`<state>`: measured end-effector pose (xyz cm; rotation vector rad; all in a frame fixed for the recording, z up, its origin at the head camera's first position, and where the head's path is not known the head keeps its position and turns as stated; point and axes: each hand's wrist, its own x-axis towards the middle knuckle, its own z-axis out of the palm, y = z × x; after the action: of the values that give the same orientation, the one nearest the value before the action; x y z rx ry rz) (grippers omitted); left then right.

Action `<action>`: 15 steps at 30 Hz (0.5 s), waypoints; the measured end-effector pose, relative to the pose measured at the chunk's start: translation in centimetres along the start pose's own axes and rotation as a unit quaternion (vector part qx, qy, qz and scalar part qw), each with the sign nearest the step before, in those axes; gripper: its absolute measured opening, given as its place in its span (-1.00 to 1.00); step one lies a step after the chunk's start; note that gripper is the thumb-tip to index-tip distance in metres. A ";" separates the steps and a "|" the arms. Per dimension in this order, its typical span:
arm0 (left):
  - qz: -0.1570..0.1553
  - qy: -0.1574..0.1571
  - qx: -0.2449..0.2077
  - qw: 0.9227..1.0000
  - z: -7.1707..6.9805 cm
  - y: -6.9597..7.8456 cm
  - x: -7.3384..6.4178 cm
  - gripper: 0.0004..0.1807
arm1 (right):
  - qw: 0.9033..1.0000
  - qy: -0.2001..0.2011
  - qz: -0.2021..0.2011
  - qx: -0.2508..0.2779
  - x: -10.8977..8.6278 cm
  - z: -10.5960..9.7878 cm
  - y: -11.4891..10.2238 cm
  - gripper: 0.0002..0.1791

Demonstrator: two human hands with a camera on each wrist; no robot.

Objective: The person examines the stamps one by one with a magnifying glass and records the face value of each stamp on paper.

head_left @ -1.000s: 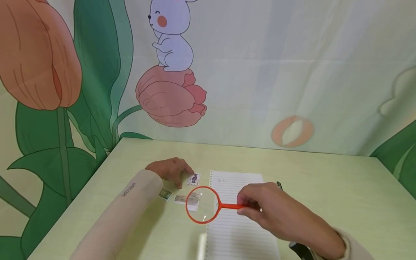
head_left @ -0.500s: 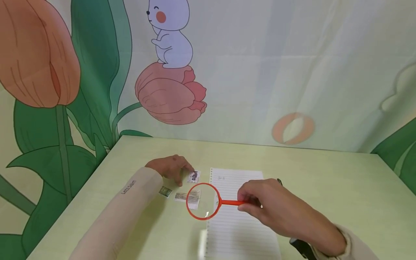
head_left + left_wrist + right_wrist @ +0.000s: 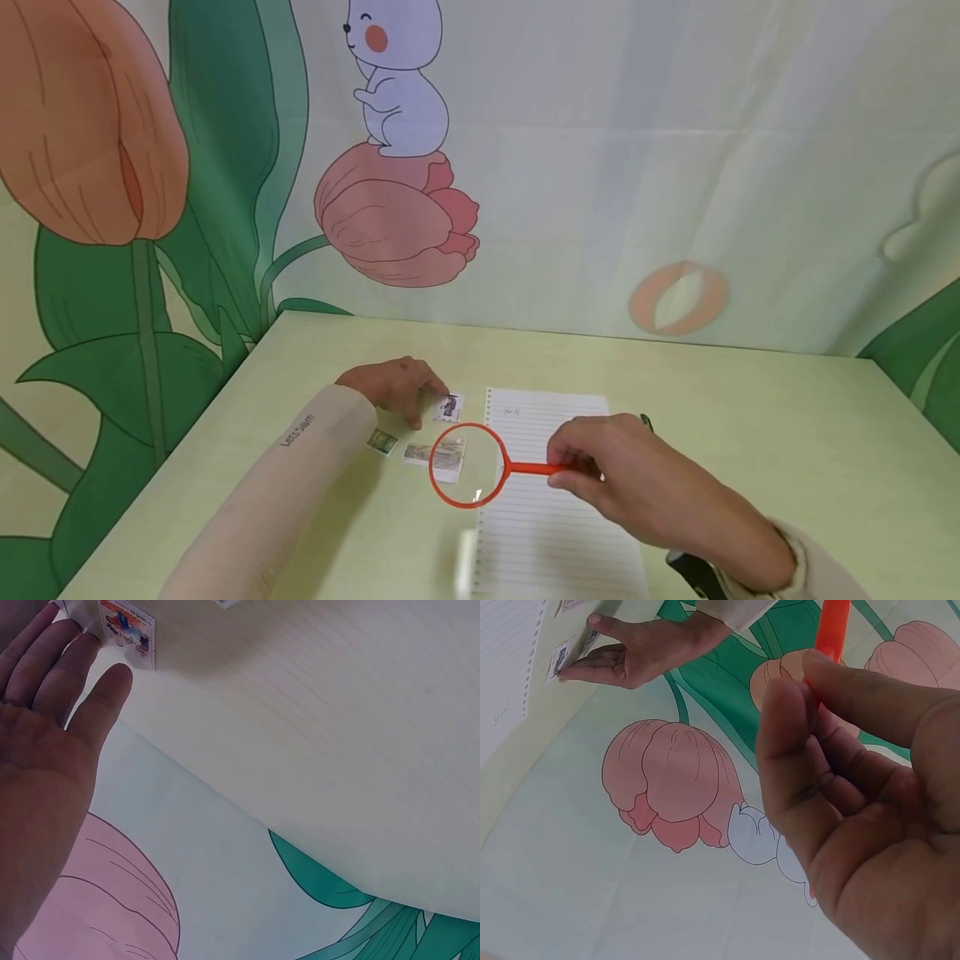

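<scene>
My right hand (image 3: 637, 487) pinches the red handle of a magnifying glass (image 3: 528, 468) between thumb and fingers. Its round lens hangs over the right part of a wide pale postage stamp (image 3: 420, 453) and the edge of a lined sheet. My left hand (image 3: 392, 390) reaches over the table, its fingertip touching the edge of a small dark-printed stamp (image 3: 451, 407). Near the left cuff lies a green stamp (image 3: 382, 442). Close to the left fingers, the left wrist view shows an orange and blue stamp (image 3: 129, 631). In the right wrist view only the orange handle (image 3: 832, 634) shows.
The lined sheet (image 3: 558, 537), with punched holes and a handwritten note at its top, lies right of the stamps. A dark slim object (image 3: 646, 423) shows behind the right hand. Beyond the pale table (image 3: 787, 433) hangs a printed curtain (image 3: 555, 167).
</scene>
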<state>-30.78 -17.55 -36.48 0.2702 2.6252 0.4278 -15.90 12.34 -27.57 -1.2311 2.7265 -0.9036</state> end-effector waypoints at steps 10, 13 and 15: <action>-0.013 -0.005 0.005 1.000 0.0 0.2 0.1 -0.28 | 1.000 -0.002 0.005 0.005 0.1 -0.2 -0.3 -0.88; -0.008 -0.006 0.017 1.000 0.0 0.2 0.2 -0.29 | 1.000 -0.005 0.005 0.008 0.2 -0.2 -0.4 -0.87; -0.004 -0.005 0.024 1.000 0.0 0.2 0.3 -0.29 | 1.000 -0.007 0.004 0.008 0.2 -0.2 -0.4 -0.87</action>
<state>-30.97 -17.28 -36.54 0.2776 2.6283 0.3594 -15.82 12.11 -27.14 -1.2179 2.7055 -0.9112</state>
